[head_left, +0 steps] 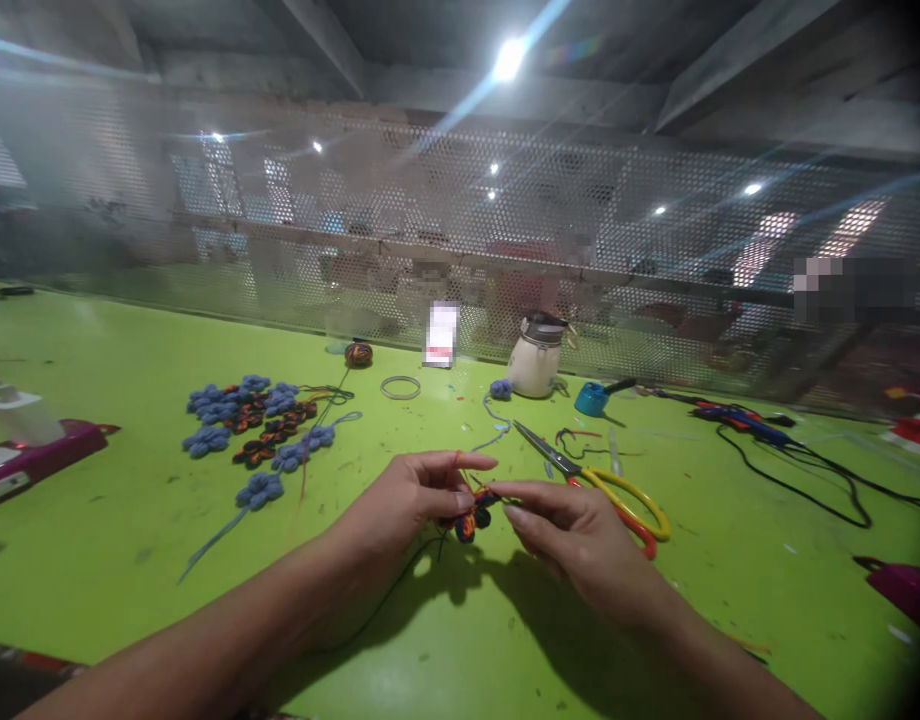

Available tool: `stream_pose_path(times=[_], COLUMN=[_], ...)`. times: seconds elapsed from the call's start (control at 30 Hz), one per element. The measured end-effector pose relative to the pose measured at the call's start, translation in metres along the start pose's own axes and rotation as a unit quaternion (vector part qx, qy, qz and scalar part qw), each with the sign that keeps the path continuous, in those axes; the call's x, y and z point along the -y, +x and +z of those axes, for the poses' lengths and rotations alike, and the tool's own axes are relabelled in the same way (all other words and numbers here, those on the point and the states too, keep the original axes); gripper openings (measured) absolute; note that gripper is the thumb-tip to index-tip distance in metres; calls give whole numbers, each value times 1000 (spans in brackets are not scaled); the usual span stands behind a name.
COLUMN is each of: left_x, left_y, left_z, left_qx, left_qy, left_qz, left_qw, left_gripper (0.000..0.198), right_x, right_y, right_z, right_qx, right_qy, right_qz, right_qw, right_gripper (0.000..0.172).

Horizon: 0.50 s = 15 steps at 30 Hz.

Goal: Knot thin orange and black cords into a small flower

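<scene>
Near the middle of the view, a small dark and orange crocheted piece [469, 522] hangs from my left hand [422, 492], pinched between thumb and fingers, with the index finger stretched over it. My right hand [572, 530] is closed just to the right, thumb and index finger together at a thin tool that reaches the piece and is mostly hidden. A dark strand runs down from the work under my left wrist. Yellow and red-handled scissors [625, 500] lie beyond my right hand. Blue [259, 490] and dark-orange [256, 453] crocheted flowers lie at the left.
On the green table [130, 580] stand a white jug [535, 358] and a blue pot [592, 400]. A yarn ball [359, 354] and a ring [400, 387] lie further back. A purple power strip [47, 455] is at left; a corded tool [752, 424] is at right. Perforated mesh borders the back.
</scene>
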<state>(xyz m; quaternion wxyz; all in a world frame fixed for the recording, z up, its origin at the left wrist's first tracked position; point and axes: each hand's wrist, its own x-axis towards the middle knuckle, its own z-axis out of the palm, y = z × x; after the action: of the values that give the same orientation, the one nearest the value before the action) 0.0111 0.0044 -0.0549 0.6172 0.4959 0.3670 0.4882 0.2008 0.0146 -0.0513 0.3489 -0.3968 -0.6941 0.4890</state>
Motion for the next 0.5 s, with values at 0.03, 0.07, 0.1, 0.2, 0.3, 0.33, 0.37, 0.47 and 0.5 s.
stream_pose_path(times=[0.03, 0.07, 0.1, 0.2, 0.3, 0.33, 0.37, 0.47, 0.5], left_x=[-1, -2, -3, -6, -4, -2, 0, 5, 6], left_y=[-1, -2, -3, -6, -5, -4, -3, 1, 1], left_z=[1, 3, 4, 8, 10, 10, 9, 8, 8], left_qx=[2, 5, 4, -14, -36, -40, -44, -40, -35], left_qy=[14, 34, 62, 161, 161, 125, 79, -44, -67], left_qz=[-3, -2, 6, 87, 125, 107, 84, 39, 38], left_qw=[1000, 999, 998, 983, 978, 985, 992, 997, 996], left_gripper=[37, 35, 32, 16, 19, 19, 16, 9, 16], right_x=[0, 1, 1, 3, 0, -1, -2, -5, -5], right_y=[0, 1, 1, 0, -1, -1, -1, -1, -1], right_z=[0, 0, 0, 4, 10, 12, 15, 18, 19], right_qx=[1, 4, 8, 8, -18, -25, -29, -39, -42], right_qy=[2, 7, 16, 75, 163, 186, 203, 224, 227], right_qz=[5, 12, 22, 65, 73, 67, 60, 41, 34], right_qw=[1000, 1000, 1000, 995, 984, 980, 977, 973, 972], right_gripper=[30, 30, 30, 33, 36, 36, 36, 33, 32])
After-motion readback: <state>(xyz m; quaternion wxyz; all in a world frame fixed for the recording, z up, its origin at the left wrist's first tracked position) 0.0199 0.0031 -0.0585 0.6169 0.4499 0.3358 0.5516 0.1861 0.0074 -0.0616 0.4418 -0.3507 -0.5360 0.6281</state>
